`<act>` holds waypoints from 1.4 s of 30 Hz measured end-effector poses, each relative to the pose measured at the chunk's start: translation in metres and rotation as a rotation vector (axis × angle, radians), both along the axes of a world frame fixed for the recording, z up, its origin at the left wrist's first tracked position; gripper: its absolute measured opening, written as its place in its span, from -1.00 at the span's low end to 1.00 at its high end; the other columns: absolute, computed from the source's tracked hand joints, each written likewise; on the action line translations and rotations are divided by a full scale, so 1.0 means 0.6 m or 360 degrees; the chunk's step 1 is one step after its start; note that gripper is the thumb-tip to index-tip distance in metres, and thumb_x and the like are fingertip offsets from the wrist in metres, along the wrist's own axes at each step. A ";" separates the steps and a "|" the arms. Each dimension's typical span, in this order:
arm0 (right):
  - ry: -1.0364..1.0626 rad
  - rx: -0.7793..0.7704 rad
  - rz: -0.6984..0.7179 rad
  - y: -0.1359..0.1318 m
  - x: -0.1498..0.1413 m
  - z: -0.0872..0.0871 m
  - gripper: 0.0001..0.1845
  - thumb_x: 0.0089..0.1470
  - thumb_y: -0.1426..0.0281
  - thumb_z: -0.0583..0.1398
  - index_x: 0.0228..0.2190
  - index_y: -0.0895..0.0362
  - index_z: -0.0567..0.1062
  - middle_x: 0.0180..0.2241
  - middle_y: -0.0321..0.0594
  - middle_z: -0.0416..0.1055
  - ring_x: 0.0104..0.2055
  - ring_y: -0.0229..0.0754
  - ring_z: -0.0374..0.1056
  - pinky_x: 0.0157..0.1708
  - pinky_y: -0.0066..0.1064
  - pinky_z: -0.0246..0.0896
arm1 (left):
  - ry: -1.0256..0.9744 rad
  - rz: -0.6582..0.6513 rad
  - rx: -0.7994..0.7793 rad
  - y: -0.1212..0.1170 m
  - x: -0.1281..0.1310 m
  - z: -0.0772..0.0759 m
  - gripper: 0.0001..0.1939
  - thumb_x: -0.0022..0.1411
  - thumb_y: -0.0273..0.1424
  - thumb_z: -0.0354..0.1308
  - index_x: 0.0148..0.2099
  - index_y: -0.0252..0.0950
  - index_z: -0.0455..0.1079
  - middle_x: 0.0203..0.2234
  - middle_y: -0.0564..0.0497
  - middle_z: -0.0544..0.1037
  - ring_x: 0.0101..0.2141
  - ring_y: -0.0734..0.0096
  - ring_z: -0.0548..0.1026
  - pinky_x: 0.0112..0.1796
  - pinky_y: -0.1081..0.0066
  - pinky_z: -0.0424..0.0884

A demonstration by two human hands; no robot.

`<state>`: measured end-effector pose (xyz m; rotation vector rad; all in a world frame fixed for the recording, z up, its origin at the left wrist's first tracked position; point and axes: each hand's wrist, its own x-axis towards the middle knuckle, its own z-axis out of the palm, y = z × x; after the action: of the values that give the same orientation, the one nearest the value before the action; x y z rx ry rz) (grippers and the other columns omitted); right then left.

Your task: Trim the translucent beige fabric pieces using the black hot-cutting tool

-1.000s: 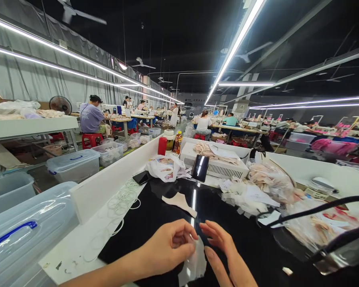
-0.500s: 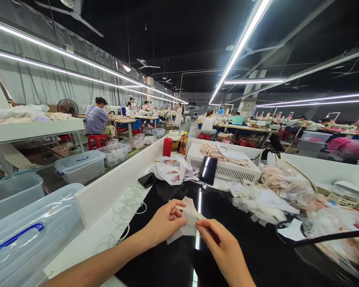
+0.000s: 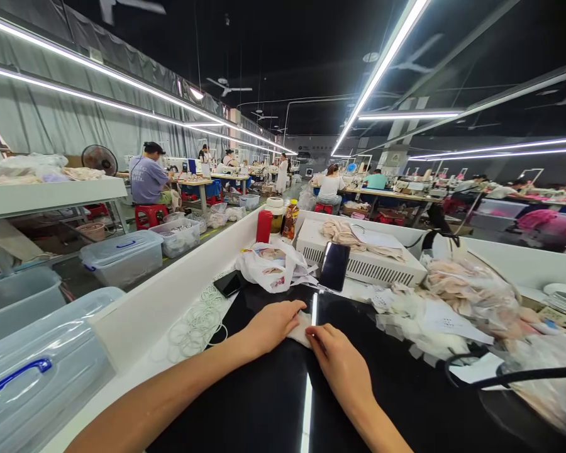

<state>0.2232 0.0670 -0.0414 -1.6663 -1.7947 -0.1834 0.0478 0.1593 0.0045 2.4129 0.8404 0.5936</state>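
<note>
A small, thin, pale pinkish-white piece of fabric (image 3: 300,331) is on the glossy black work surface (image 3: 264,402), partly covered by my fingers. My left hand (image 3: 272,326) lies over its left and far side, with the fingers bent down onto it. At its right edge, my right hand (image 3: 340,360) pinches the fabric between thumb and fingertips. Both hands are close together, and the fabric between them looks folded or bunched.
Pale green elastic rings (image 3: 200,324) and a dark phone (image 3: 227,284) lie at left. Behind are a white plastic bag (image 3: 268,267), an upright phone (image 3: 334,267) and a white vented box (image 3: 382,267). Bagged beige fabric pieces (image 3: 466,283) crowd the right side.
Both hands have moved slightly away from me and closer together. The fabric, spread wider before, now shows as a smaller patch under the left fingers.
</note>
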 end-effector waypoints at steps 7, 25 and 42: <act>-0.0266 0.0020 -0.0037 0.003 -0.002 -0.021 -0.38 0.52 0.15 -0.18 -0.31 0.03 0.57 -0.38 -0.21 0.49 -0.35 -0.14 0.47 -0.45 -0.38 0.19 | 0.0087 0.0071 0.0056 0.005 -0.002 -0.022 -0.56 0.40 -0.51 0.11 0.29 -0.26 0.34 0.07 -0.10 0.57 0.06 0.18 0.55 0.13 0.23 0.42; -0.0676 0.0118 -0.0172 0.017 0.000 -0.042 -0.71 0.45 0.41 0.07 -0.02 0.13 0.57 -0.36 -0.21 0.46 -0.35 -0.12 0.44 -0.42 -0.33 0.14 | 0.0255 0.0300 0.0128 0.003 0.015 -0.018 -0.68 0.49 -0.40 0.13 0.23 -0.29 0.40 -0.08 -0.06 0.59 -0.10 0.25 0.59 0.00 0.17 0.52; -0.0813 0.0233 -0.0280 0.017 -0.010 -0.038 -0.72 0.38 0.46 0.07 -0.15 0.09 0.59 -0.34 -0.16 0.49 -0.32 -0.06 0.40 -0.32 -0.23 0.14 | 0.0431 0.0374 0.0266 0.024 0.011 -0.012 -0.67 0.46 -0.25 0.23 0.16 -0.30 0.43 0.06 -0.13 0.53 -0.02 0.17 0.56 -0.01 0.08 0.55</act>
<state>0.2174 0.0774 -0.0641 -1.7762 -1.9278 -0.8646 0.0544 0.1735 -0.0028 2.6046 1.2448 0.4425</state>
